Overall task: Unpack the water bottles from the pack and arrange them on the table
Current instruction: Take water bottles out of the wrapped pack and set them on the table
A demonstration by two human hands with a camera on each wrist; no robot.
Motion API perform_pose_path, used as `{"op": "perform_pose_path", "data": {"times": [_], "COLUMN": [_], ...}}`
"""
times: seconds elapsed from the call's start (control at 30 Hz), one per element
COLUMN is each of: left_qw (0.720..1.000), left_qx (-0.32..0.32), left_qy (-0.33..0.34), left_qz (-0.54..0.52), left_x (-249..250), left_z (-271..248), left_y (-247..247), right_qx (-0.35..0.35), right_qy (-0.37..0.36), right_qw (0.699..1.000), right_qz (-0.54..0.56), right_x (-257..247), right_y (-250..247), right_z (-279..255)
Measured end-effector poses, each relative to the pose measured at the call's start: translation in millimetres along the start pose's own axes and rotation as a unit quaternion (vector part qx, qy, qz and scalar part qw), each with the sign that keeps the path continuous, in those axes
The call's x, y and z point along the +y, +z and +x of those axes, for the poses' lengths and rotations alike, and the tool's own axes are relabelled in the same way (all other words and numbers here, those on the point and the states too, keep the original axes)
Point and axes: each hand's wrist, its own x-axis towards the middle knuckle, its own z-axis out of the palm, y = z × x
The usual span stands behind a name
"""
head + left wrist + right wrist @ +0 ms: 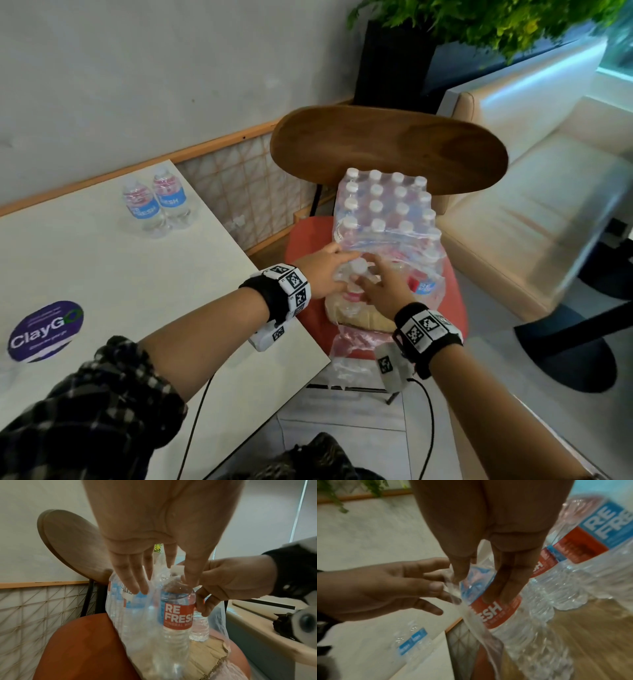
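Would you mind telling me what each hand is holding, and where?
The right hand grips a water bottle by its shoulder. The left hand holds back the torn plastic wrap.

A café-like lounge: branded table (102,291), wooden chair (387,150), cushioned bench (548,178), planter (394,61).

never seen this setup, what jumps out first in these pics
Both hands meet at the torn front of a shrink-wrapped pack of water bottles on a red chair seat: the right hand grips a bottle, the left hand touches the plastic film. Two bottles stand on the white table.
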Motion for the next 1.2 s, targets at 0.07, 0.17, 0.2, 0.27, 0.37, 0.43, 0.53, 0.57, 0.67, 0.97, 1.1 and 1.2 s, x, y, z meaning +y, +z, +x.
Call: {"op": "perform_pose_path", "data": {"times": [0.07, 0.17, 0.2, 0.27, 0.37, 0.43, 0.53, 0.57, 0.67, 0.97, 1.1, 1.2], "left_qw": [1.0, 1.0, 1.0, 1.0, 1.0, 1.0, 0.999, 0.999, 0.999, 0.985, 0.984, 0.984], "left_qx": [-0.014, -0.003, 0.006, 0.014, 0.01, 0.009, 0.017, 0.021, 0.03, 0.117, 0.126, 0.115], "left_qy": [-0.007, -0.003, 0.003, 0.007, 0.003, 0.004, 0.014, 0.02, 0.042, -0.035, -0.077, -0.13], "left_qz": [0.017, 0.017, 0.019, 0.021, 0.014, 0.015, 0.033, 0.032, -0.007, -0.118, -0.1, -0.028], "left_x": [3.5, 3.7, 3.0, 2.0, 2.3, 3.9, 6.1, 4.9, -4.4, -31.7, -38.9, -48.8], "left_z": [1.4, 4.7, 5.8, 8.1, 8.7, 8.3, 3.4, 0.6, -13.4, -63.0, -80.4, -93.8], "left_y": [-1.2, -2.1, -2.3, -1.7, 1.4, 3.0, 3.1, 3.0, 1.1, -34.2, -45.2, -47.5], "right_qx": [-0.014, -0.019, -0.005, 0.06, 0.217, 0.303, 0.355, 0.334, 0.307, 0.266, 0.272, 0.27], "right_qy": [-0.012, -0.01, -0.005, 0.027, 0.076, 0.064, 0.099, 0.149, 0.198, 0.227, 0.188, 0.129], "right_qw": [1.0, 1.0, 0.999, 0.997, 0.972, 0.948, 0.926, 0.927, 0.928, 0.935, 0.934, 0.941], "right_qz": [-0.021, 0.019, 0.036, 0.045, 0.046, 0.077, 0.075, 0.079, 0.071, 0.065, 0.138, 0.158], "right_x": [2.7, 4.6, 5.0, 6.5, 15.9, 23.5, 34.7, 35.4, 50.1, 51.9, 54.5, 52.5], "right_y": [7.0, 4.2, -0.1, -15.5, -40.6, -46.6, -38.6, -34.3, -28.2, -33.5, -31.1, -20.9], "right_z": [-5.6, -7.1, -6.4, -6.3, -7.7, -7.3, -0.6, 0.8, 11.1, 16.9, 8.0, -2.9]}}
